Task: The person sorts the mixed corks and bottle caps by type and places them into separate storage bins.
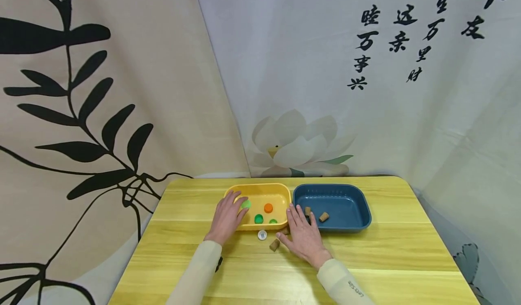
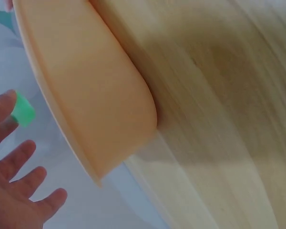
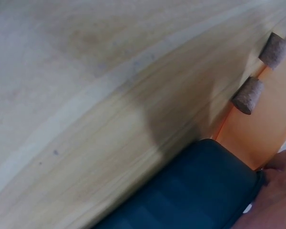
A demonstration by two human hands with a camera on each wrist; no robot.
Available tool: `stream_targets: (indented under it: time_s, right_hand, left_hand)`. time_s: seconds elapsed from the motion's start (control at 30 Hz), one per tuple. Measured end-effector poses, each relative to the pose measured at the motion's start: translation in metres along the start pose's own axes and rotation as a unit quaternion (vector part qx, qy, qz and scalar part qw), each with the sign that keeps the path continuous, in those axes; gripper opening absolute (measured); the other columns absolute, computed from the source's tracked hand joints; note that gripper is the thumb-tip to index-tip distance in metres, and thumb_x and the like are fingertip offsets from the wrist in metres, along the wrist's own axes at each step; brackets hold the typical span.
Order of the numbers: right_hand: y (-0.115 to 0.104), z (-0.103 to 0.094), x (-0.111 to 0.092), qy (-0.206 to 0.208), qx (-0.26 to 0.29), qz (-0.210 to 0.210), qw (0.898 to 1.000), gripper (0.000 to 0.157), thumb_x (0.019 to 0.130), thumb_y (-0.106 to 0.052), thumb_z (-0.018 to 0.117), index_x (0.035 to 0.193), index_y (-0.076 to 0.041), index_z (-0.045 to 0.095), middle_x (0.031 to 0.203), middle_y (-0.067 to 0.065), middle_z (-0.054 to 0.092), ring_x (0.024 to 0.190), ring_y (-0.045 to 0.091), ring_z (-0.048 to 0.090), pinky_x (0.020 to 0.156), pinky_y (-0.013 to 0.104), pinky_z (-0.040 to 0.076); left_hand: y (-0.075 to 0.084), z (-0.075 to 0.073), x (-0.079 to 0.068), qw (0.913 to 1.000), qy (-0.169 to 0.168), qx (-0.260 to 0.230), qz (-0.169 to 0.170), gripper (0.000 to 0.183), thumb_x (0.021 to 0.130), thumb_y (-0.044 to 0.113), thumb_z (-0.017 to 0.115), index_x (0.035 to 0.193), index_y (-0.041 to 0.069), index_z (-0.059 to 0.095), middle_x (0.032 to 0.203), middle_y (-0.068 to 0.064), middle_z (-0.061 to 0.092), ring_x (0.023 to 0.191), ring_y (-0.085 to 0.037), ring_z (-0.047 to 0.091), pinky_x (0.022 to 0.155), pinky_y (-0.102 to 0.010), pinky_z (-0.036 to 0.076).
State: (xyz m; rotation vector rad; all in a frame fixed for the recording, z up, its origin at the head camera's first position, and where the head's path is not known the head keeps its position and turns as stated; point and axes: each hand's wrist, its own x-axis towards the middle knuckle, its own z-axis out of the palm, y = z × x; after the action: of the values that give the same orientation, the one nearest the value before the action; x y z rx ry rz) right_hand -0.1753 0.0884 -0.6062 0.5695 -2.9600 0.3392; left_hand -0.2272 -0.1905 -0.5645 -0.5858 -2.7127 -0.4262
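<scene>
My left hand reaches over the left side of the yellow tray, pinching a light green bottle cap between thumb and forefinger; its other fingers are spread. An orange cap, a dark green cap and another light green cap lie in that tray. My right hand is at the front left corner of the blue tray, fingers stretched forward over its rim. Two corks, one of them plainly visible, lie inside the blue tray close to those fingertips.
In front of the yellow tray, a white cap and a cork lie on the wooden table. A second cork sits partly hidden by the right hand. Printed cloth hangs behind the table.
</scene>
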Motion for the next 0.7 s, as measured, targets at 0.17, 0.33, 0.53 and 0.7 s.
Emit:
stream_targets:
  time_s: [0.17, 0.33, 0.53, 0.7]
  right_hand:
    - [0.0, 0.001, 0.0, 0.005, 0.001, -0.001, 1.0, 0.088, 0.102, -0.069, 0.041, 0.162, -0.005, 0.033, 0.171, 0.011, 0.022, 0.157, 0.03, 0.02, 0.121, 0.065, 0.021]
    - [0.0, 0.0, 0.0, 0.008, 0.003, -0.002, 1.0, 0.088, 0.102, -0.068, 0.043, 0.161, -0.005, 0.034, 0.17, 0.011, 0.023, 0.157, 0.03, 0.021, 0.12, 0.065, 0.022]
    - [0.0, 0.0, 0.0, 0.005, 0.006, 0.0, 1.0, 0.088, 0.102, -0.069, 0.042, 0.162, -0.004, 0.033, 0.17, 0.011, 0.023, 0.157, 0.031, 0.021, 0.12, 0.066, 0.021]
    - [0.0, 0.001, -0.001, 0.01, 0.004, -0.002, 1.0, 0.088, 0.102, -0.068, 0.043, 0.161, -0.004, 0.034, 0.17, 0.011, 0.024, 0.156, 0.031, 0.022, 0.12, 0.066, 0.022]
  left_hand:
    - [-0.002, 0.007, 0.011, 0.9992, -0.035, -0.005, -0.02, 0.035, 0.097, 0.028, 0.075, 0.127, 0.009, 0.071, 0.144, -0.018, 0.057, 0.14, -0.044, 0.046, 0.109, -0.065, 0.041]
    - [-0.001, 0.014, 0.019, 0.996, -0.076, 0.004, -0.047, 0.036, 0.095, 0.032, 0.077, 0.125, 0.011, 0.072, 0.147, -0.016, 0.055, 0.142, -0.041, 0.044, 0.111, -0.063, 0.039]
    - [0.002, 0.018, 0.022, 0.9935, -0.094, 0.008, -0.065, 0.036, 0.093, 0.03, 0.079, 0.123, 0.011, 0.073, 0.146, -0.017, 0.056, 0.14, -0.039, 0.046, 0.109, -0.062, 0.042]
    - [0.001, 0.024, 0.023, 0.9927, -0.096, 0.019, -0.07, 0.033, 0.093, 0.031, 0.079, 0.12, 0.012, 0.074, 0.144, -0.017, 0.057, 0.136, -0.038, 0.05, 0.106, -0.061, 0.045]
